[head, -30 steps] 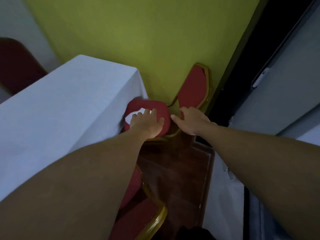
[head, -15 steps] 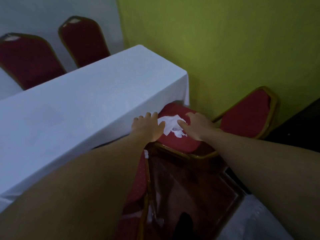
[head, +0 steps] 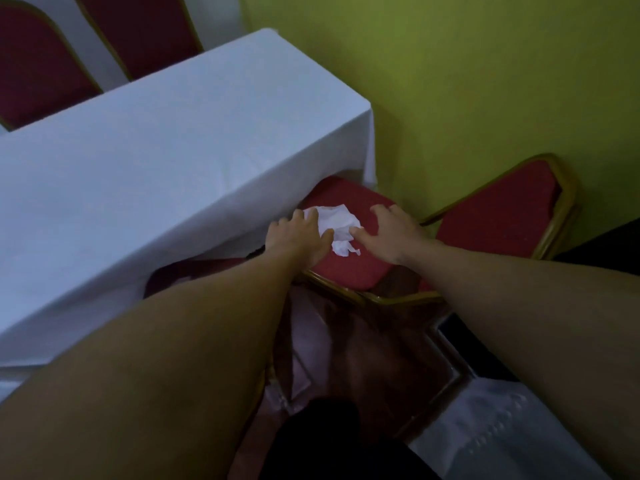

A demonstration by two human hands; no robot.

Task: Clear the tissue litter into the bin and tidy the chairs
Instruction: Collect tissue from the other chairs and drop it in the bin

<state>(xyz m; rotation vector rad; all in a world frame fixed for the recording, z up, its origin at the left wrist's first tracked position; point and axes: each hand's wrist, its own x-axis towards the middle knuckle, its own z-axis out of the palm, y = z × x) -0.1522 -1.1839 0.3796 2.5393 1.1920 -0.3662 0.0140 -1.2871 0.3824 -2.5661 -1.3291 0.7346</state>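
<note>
Right hand (head: pixel 393 235) has come onto the red chair seat (head: pixel 346 271); left hand (head: pixel 298 237) has slid aside, uncovering the crumpled tissue (head: pixel 337 225). Both hands lie flat, fingers spread, thumbs touching the tissue, gripping nothing. Beyond: white-clothed table (head: pixel 173 168), two far chairs (head: pixel 145 32).

Tissue (head: pixel 337 225) on chair seat (head: pixel 349 268), between both hands, beside table (head: pixel 166 161)

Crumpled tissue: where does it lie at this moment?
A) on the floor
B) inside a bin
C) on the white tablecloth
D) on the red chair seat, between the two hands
D: the crumpled tissue lies on the red chair seat, with the left hand and the right hand on either side of it.
</note>
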